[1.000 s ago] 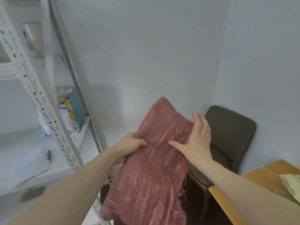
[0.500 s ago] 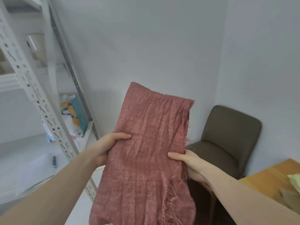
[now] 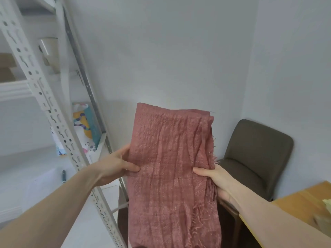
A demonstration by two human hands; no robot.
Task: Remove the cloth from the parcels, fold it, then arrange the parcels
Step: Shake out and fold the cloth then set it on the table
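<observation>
Held up in mid-air in front of the grey wall: the pink cloth [image 3: 172,167], already doubled over, folded edge on top, wrinkled length hanging straight down past the bottom of view. Pinched at its left edge by the left hand [image 3: 116,167], thumb pressed flat on the front face, fingers tucked behind the fabric. Gripped at the right edge by the right hand [image 3: 216,179], thumb across the front, fingers wrapped behind, loose fringe [image 3: 202,212] spilling down just below that grip. Both forearms reaching in from the lower corners, level with each other, cloth stretched between them. Off to the left, a white metal shelving rack [image 3: 59,133] with slotted uprights; leaning on its shelf, a colourful patterned bag [image 3: 86,126], and lower down a sheet of paper with a pen [image 3: 63,174] lying beside it. Behind the cloth to the right, a dark brown chair [image 3: 258,151] pushed into the corner. At the lower right edge, the corner of a wooden bench [image 3: 300,204], with something pale and yellowish [image 3: 325,203] on it, cut off by the frame and too blurred to name.
</observation>
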